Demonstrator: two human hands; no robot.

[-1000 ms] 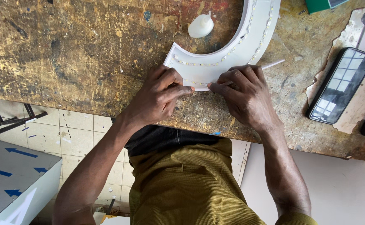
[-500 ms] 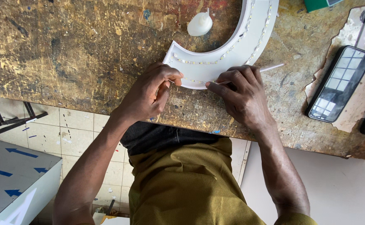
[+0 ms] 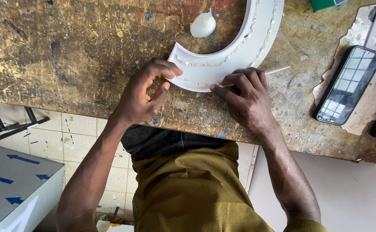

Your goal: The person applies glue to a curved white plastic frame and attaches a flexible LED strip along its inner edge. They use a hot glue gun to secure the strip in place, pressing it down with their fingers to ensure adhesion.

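A white curved channel piece (image 3: 244, 51) lies on the worn wooden workbench (image 3: 68, 56), with a strip of small lights (image 3: 205, 64) running along its inside. My left hand (image 3: 147, 92) grips the near left end of the piece, fingers curled over its edge. My right hand (image 3: 246, 96) presses its fingertips on the lower rim of the piece, on the light strip. A thin white stick (image 3: 278, 70) pokes out to the right from under my right hand.
A small white glue bottle (image 3: 203, 25) lies inside the curve. A dark phone (image 3: 347, 86) rests on the bench at the right. A green object (image 3: 325, 4) sits at the top edge. A white sheet with blue arrows (image 3: 12, 180) stands below left over tiled floor.
My left hand has shifted left from the middle of the rim to the piece's left end, fingers lifting and curling. My right hand stays pressed on the rim.
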